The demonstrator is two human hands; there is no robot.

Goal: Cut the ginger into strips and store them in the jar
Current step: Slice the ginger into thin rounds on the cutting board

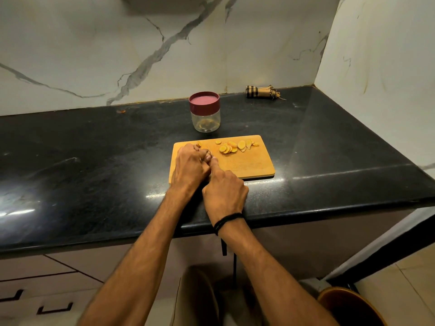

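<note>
A wooden cutting board [247, 164] lies on the black counter. Several yellow ginger slices [231, 147] are spread along its far edge. My left hand [189, 164] holds down a small piece of ginger [198, 144] at the board's far left corner, fingers curled over it. My right hand [224, 189] grips a knife; only a thin bit of blade [210, 152] shows between the hands, the handle is hidden in my fist. A clear jar [206, 118] with a maroon lid on stands just behind the board.
The black stone counter [94, 149] runs left and right, its front edge near my forearms. A rolled checked cloth [261, 92] lies at the back right against the marble wall. Drawers sit below on the left, and a brown bin [348, 307] at bottom right.
</note>
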